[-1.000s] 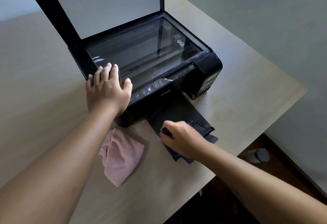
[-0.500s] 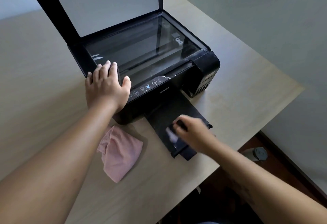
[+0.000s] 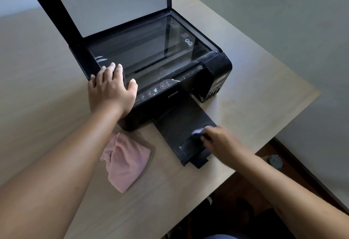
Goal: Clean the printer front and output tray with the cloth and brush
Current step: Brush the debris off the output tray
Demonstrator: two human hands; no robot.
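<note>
Resting my left hand (image 3: 111, 89) flat on the front left corner of the printer (image 3: 188, 80), fingers straight, lid up. My right hand (image 3: 219, 142) is curled round the little brush (image 3: 198, 132), with its pale tip (a bit blurry) down on the outer end of the output tray (image 3: 181, 125). The pink cloth (image 3: 124, 161) lies crumpled on the counter (image 3: 255, 106), just left of the tray.

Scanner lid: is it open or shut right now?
Open. The scanner lid stands raised at the back of the printer, its white underside facing the camera, and the glass beneath lies uncovered.
</note>
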